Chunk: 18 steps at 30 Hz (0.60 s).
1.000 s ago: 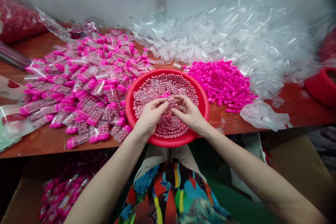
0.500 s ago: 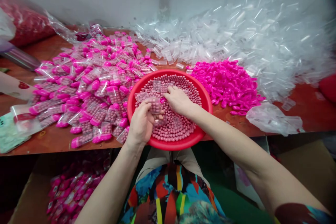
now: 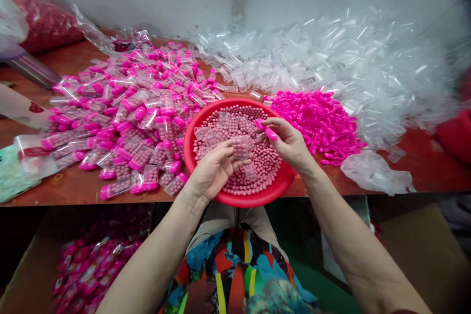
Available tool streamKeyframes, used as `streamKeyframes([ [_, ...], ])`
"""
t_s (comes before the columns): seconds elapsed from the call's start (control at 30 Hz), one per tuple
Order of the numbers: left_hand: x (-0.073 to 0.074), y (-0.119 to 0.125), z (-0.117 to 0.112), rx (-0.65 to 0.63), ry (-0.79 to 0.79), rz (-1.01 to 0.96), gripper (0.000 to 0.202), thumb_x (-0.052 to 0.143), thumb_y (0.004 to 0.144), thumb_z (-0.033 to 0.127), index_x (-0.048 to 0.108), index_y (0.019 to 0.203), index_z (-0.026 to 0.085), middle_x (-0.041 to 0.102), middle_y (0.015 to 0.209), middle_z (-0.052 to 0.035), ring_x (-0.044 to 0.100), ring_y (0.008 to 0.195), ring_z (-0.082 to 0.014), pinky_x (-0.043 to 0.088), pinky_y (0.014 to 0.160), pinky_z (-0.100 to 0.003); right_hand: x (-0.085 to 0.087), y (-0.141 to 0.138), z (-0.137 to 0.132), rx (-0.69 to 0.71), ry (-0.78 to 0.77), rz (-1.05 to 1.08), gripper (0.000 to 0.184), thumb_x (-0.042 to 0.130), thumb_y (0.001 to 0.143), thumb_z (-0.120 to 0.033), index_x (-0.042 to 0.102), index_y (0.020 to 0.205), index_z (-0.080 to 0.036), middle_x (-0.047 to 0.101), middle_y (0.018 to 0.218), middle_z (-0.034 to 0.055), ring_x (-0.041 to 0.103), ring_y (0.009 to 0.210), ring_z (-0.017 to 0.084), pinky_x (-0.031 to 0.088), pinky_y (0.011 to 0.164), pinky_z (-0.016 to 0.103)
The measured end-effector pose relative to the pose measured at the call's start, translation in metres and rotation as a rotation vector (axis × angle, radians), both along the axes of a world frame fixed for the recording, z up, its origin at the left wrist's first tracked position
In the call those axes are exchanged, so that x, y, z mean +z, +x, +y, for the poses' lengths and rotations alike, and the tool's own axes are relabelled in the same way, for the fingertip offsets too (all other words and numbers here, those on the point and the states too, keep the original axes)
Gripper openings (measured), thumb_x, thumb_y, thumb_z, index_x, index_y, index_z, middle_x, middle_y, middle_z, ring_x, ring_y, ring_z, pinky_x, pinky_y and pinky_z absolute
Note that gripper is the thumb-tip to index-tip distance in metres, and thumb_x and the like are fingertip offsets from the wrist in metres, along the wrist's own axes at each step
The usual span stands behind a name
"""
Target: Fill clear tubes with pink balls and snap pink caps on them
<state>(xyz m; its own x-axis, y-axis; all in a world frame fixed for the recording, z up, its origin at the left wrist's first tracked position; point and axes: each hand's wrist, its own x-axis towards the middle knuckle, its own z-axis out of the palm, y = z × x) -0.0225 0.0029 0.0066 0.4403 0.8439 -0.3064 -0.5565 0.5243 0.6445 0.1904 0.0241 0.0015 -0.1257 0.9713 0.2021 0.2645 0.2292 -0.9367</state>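
A red basin (image 3: 235, 199) at the table's front edge is full of small pink balls (image 3: 257, 176), with a few clear containers lying on them. My left hand (image 3: 213, 171) is over the basin and holds a clear container (image 3: 241, 147) filled with pink balls. My right hand (image 3: 290, 143) is just right of it, over the basin's right side, pinching a bright pink cap (image 3: 271, 133) between its fingertips. Cap and container are a short way apart.
A heap of filled, pink-capped containers (image 3: 132, 108) spreads left of the basin. Loose pink caps (image 3: 320, 120) lie to its right, with a big mound of empty clear containers (image 3: 331, 64) behind. A box of filled containers (image 3: 91, 265) sits under the table.
My right hand went to the back of the basin, then came back with a pink cap. My left hand lifted the filled container and turned it toward the right hand.
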Motion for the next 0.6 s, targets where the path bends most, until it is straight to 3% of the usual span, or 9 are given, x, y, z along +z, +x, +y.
streamKeyframes([
  [0.1,0.001,0.013,-0.005,0.0,0.007,0.016,0.022,0.062,0.085,0.019,0.069,0.105,0.014,0.075,0.097,-0.009,0.072,0.091,-0.0201,0.058,0.081,-0.032,0.0,0.004,-0.02,-0.027,-0.2,0.184,0.027,0.049,0.094,-0.038,0.06,0.113,-0.022,0.071,0.1,0.0058,0.07,0.083,0.018,0.057,0.08,0.037],
  [0.2,-0.001,0.024,-0.009,-0.023,0.025,0.033,0.019,0.067,0.084,0.02,0.069,0.102,0.014,0.075,0.093,-0.0079,0.071,0.085,-0.0192,0.056,0.071,-0.028,0.002,0.003,-0.032,-0.088,-0.248,0.236,0.023,0.049,0.095,-0.042,0.059,0.095,-0.021,0.069,0.088,0.0037,0.067,0.074,0.016,0.057,0.077,0.034],
  [0.27,-0.002,0.031,-0.012,-0.038,0.028,0.042,0.018,0.07,0.083,0.022,0.07,0.099,0.014,0.074,0.09,-0.0068,0.07,0.082,-0.018,0.054,0.066,-0.026,0.003,0.001,-0.035,-0.131,-0.174,0.215,0.02,0.06,0.091,-0.043,0.055,0.092,-0.023,0.066,0.08,-0.0013,0.063,0.067,0.013,0.055,0.071,0.029],
  [0.33,-0.003,0.036,-0.014,-0.049,0.016,0.052,0.019,0.072,0.083,0.024,0.071,0.1,0.015,0.073,0.092,-0.0057,0.069,0.08,-0.0159,0.053,0.065,-0.025,0.004,0.0,-0.037,-0.152,-0.087,0.163,0.024,0.069,0.087,-0.039,0.057,0.102,-0.024,0.067,0.086,-0.0018,0.065,0.075,0.013,0.055,0.073,0.027],
  [0.43,-0.003,0.043,-0.017,-0.053,0.015,0.046,0.022,0.072,0.084,0.025,0.072,0.105,0.017,0.073,0.095,-0.0038,0.067,0.077,-0.0125,0.052,0.064,-0.022,0.008,-0.002,-0.042,-0.151,0.002,0.027,0.025,0.066,0.091,-0.034,0.064,0.113,-0.024,0.07,0.105,0.003,0.067,0.099,0.016,0.054,0.09,0.031],
  [0.6,-0.006,0.051,-0.02,-0.011,0.019,0.011,0.02,0.073,0.084,0.024,0.074,0.104,0.019,0.073,0.097,-0.0027,0.065,0.079,-0.0107,0.051,0.066,-0.019,0.013,-0.008,-0.051,-0.226,0.138,-0.124,0.015,0.06,0.095,-0.027,0.072,0.104,-0.023,0.072,0.104,0.0051,0.067,0.101,0.018,0.054,0.094,0.035],
])
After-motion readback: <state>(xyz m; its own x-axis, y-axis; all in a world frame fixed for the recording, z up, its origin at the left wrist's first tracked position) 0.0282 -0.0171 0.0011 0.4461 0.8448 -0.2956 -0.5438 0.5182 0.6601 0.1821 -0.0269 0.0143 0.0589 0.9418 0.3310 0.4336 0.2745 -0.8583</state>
